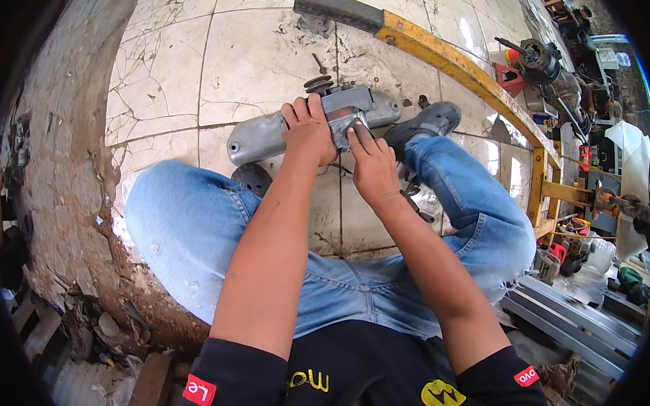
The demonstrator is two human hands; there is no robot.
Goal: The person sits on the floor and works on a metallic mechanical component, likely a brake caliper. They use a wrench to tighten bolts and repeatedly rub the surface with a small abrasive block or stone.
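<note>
My left hand [308, 130] is wrapped round the left side of a grey cast-metal housing [348, 100] with a dark round pulley at its far left end. On its near side the housing has a squarish, frame-like face. My right hand [375, 165] presses its fingertips together against that face; whatever they may hold is too small to make out. Beneath the housing lies a long, rounded grey metal cover [258, 137] with a hole at its left end, partly hidden by my left hand and the housing.
A bolt [318, 62] lies on the cracked tile floor beyond the housing. To the right stretches a yellow steel hoist leg [441, 45] with a black end. My dark shoes flank the cover. Dark tools [418, 205] lie beside my right forearm. Machinery and containers crowd the far right.
</note>
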